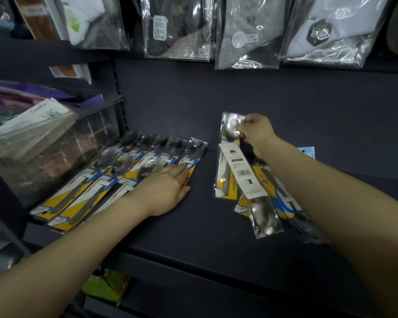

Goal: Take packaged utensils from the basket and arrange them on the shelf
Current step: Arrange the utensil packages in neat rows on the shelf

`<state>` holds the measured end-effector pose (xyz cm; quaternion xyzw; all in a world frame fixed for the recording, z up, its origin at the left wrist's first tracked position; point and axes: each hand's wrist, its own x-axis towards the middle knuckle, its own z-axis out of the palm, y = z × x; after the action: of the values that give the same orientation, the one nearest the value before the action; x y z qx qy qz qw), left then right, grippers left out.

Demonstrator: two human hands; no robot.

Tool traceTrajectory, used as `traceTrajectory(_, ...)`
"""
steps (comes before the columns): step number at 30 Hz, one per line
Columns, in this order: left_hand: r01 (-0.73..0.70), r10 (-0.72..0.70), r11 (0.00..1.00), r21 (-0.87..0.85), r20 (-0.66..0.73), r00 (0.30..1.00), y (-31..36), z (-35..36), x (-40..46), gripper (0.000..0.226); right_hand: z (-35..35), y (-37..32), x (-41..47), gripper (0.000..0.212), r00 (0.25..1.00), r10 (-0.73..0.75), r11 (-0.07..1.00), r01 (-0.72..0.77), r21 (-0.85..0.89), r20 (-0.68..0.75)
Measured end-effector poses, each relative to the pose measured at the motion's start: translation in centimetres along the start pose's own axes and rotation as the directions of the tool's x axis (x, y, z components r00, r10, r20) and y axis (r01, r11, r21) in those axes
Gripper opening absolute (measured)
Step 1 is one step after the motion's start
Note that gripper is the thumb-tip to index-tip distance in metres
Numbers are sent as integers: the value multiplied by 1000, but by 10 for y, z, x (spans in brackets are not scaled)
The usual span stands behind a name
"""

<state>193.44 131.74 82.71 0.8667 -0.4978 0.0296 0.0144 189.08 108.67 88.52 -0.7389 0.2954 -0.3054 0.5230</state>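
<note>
The dark shelf (205, 226) in front of you carries a row of packaged spoons (124, 166) on its left, laid side by side with their long axes slanting from near-left to far-right, bowls pointing toward the back panel. Your left hand (168, 191) rests flat, fingers straight, on the row's right end. Your right hand (255, 134) pinches the top of a hanging pack bundle (239, 171), its long axes running roughly toward you, above loose packs (267, 216) on the shelf.
</note>
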Motion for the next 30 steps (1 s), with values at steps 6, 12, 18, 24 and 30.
traceTrajectory(6,5,-133,911,-413,-280,951,7,-19,-9,61,0,-34,-14,24,999,-50,836,37,548,8)
traceTrajectory(12,95,-217,967,-235,-579,786,7,-42,-23,71,12,-42,-57,9,990,-66,822,-17,570,126)
traceTrajectory(18,131,-195,975,-180,-402,895,5,-32,-94,64,31,-31,-97,7,953,-68,997,57,45,296)
traceTrajectory(24,68,-110,987,-149,-297,949,-6,-4,-139,54,76,-4,-115,22,883,-27,962,150,-228,468)
traceTrajectory(30,-39,24,997,-66,-220,975,-30,11,-150,70,107,-6,-116,13,917,-23,886,204,-417,398)
